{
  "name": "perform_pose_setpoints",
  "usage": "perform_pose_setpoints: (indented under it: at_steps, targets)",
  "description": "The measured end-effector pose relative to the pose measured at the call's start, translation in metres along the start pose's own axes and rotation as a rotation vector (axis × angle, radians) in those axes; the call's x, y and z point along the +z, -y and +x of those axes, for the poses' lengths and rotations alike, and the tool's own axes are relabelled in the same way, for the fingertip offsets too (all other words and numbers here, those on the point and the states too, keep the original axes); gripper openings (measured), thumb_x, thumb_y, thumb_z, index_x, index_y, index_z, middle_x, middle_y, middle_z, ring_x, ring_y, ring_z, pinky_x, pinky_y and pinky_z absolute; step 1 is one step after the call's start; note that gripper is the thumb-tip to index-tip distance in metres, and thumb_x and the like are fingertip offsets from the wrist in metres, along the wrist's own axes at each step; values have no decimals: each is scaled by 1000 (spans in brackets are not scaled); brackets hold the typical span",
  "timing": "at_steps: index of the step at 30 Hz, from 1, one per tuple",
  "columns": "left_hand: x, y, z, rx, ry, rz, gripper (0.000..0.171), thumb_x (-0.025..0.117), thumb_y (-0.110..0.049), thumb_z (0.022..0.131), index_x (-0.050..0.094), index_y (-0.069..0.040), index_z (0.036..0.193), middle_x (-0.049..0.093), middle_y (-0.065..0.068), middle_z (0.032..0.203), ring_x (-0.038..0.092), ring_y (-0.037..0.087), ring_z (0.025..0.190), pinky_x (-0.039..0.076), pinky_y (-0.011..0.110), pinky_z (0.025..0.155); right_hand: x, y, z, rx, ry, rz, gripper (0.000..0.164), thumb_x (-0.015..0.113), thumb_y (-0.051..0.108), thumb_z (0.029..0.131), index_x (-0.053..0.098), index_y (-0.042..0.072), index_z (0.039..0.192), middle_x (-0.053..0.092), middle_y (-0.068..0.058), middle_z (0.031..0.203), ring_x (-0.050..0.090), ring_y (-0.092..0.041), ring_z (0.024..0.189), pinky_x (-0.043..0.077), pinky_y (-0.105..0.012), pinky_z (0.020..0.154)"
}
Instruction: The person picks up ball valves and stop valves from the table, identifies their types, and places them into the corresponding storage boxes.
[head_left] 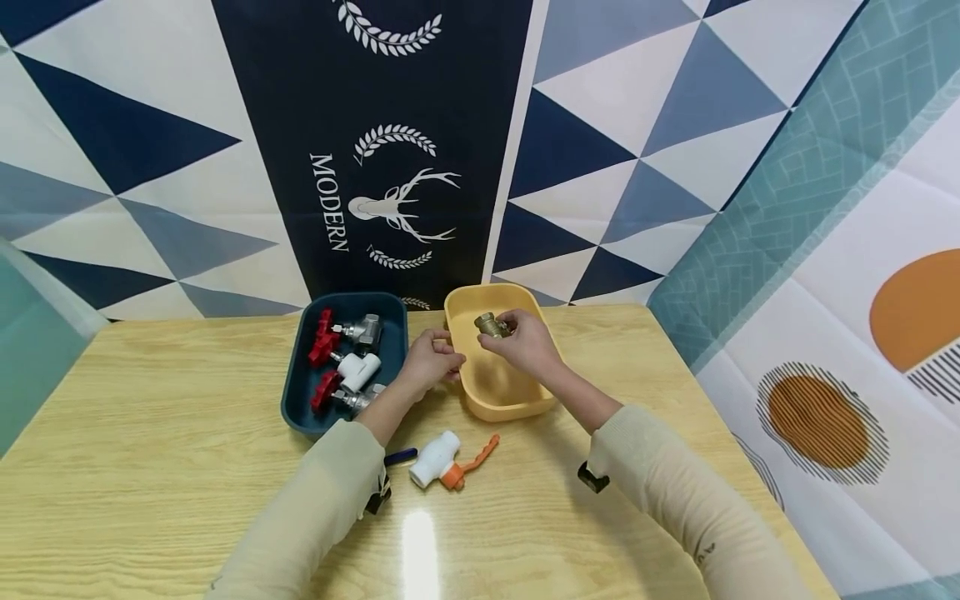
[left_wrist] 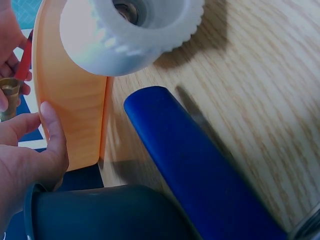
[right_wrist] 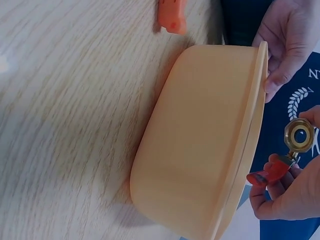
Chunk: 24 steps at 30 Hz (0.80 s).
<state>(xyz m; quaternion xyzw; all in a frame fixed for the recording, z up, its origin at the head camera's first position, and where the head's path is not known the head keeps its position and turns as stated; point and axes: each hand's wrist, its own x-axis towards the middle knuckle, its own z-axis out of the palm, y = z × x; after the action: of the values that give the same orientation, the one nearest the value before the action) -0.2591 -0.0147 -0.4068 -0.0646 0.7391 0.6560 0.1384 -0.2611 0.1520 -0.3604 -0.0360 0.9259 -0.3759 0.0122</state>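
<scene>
My right hand point(head_left: 527, 343) holds a brass ball valve point(head_left: 487, 324) above the yellow bin point(head_left: 512, 410). In the right wrist view the valve's round brass opening point(right_wrist: 290, 139) faces the camera, and its red lever point(right_wrist: 270, 175) lies along the fingers. My left hand point(head_left: 431, 364) pinches the near-left rim of the yellow bin, with the thumb point(left_wrist: 54, 127) against the outer wall in the left wrist view. Left of that hand stands a dark blue bin point(head_left: 288, 398) containing red-handled metal valves point(head_left: 366, 332) and a white plastic fitting point(head_left: 357, 372).
On the wooden table point(head_left: 187, 500), in front of the bins, lies a white plastic ball valve point(head_left: 433, 460) with an orange lever point(head_left: 480, 454). Beside it a blue handle point(head_left: 401, 456) shows partly from behind the left sleeve. A patterned cloth backdrop point(head_left: 405, 275) rises behind the bins.
</scene>
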Motion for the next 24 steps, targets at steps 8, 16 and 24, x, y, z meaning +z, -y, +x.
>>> perform_pose_setpoints:
  at_steps: [8,16,24]
  targets:
    - [1,1,-2,-9,2,19,54,63,-3,86,39,-4,135,53,14,105,60,14,69,56,26,64,5,-1,6,55,13,38,51,71,38,78,58,4,115,60,-10,105,56,-19,88,47,-27,72]
    - [1,2,-1,-3,1,20,54,63,-4,87,39,-4,135,54,15,106,60,14,70,56,32,71,9,-2,13,72,7,95,49,72,34,78,57,3,113,59,-10,103,55,-18,85,45,-24,68]
    - [0,-1,-2,-8,5,13,54,63,-4,87,39,-5,134,54,15,107,60,14,69,56,33,73,15,-3,21,88,-10,118,51,71,33,78,57,1,114,60,-12,103,56,-18,85,46,-23,68]
